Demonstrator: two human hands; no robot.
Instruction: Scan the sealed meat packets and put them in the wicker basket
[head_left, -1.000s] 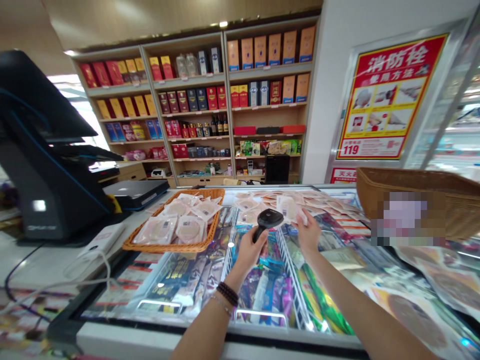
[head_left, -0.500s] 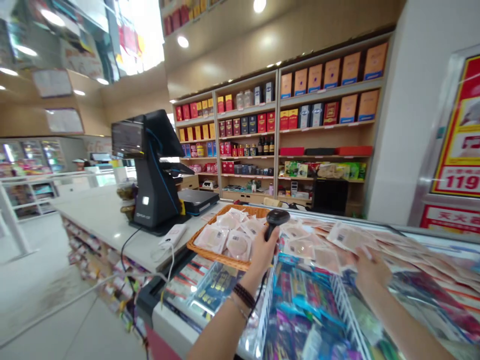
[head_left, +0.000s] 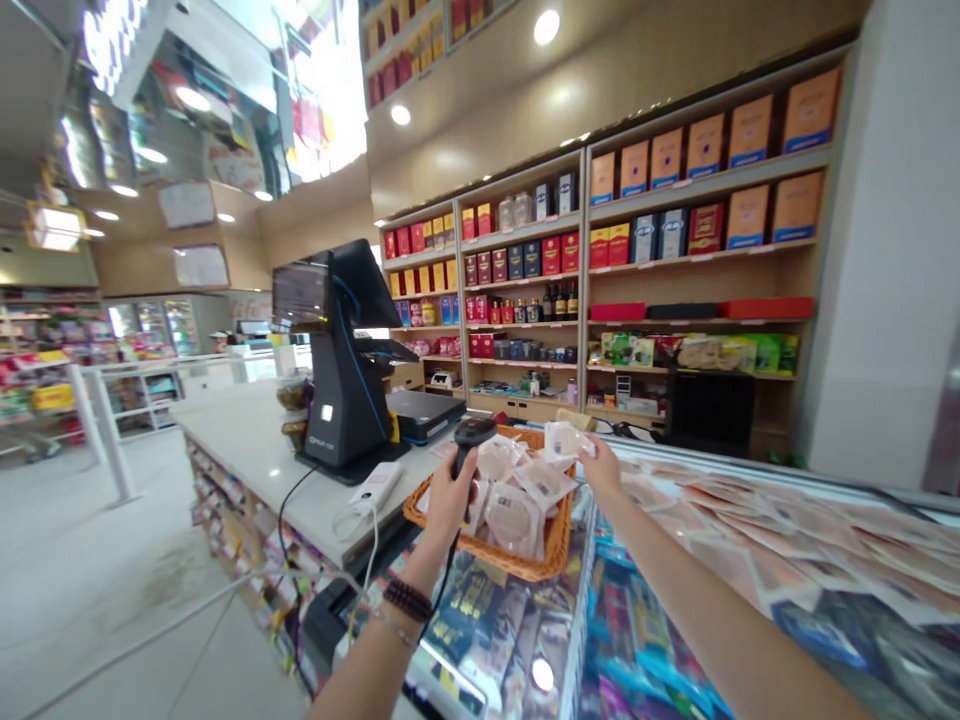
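My left hand (head_left: 448, 500) is closed around the handle of a black barcode scanner (head_left: 475, 432), beside the left part of an orange wicker basket (head_left: 556, 562). Several clear plastic packets with pale, flat round contents (head_left: 514, 516) lie heaped in that basket. Over its back right corner, my right hand (head_left: 603, 472) pinches the edge of another clear packet (head_left: 562, 440) with a small dark printed label. The scanner's cable runs down past my left wrist, which wears dark beads.
Many more flat packets (head_left: 720, 510) spread over the glass top at the right. Beneath the glass are colourful wrapped goods (head_left: 637, 620). A point-of-sale terminal (head_left: 337, 370) and a white corded device (head_left: 376, 484) stand on the left counter (head_left: 232, 425). Shelves of boxes (head_left: 517, 262) line the back.
My right hand has moved left from the spread packets to the basket, bringing a packet with it. The scanner in my left hand has shifted left across the basket. The view has turned left.
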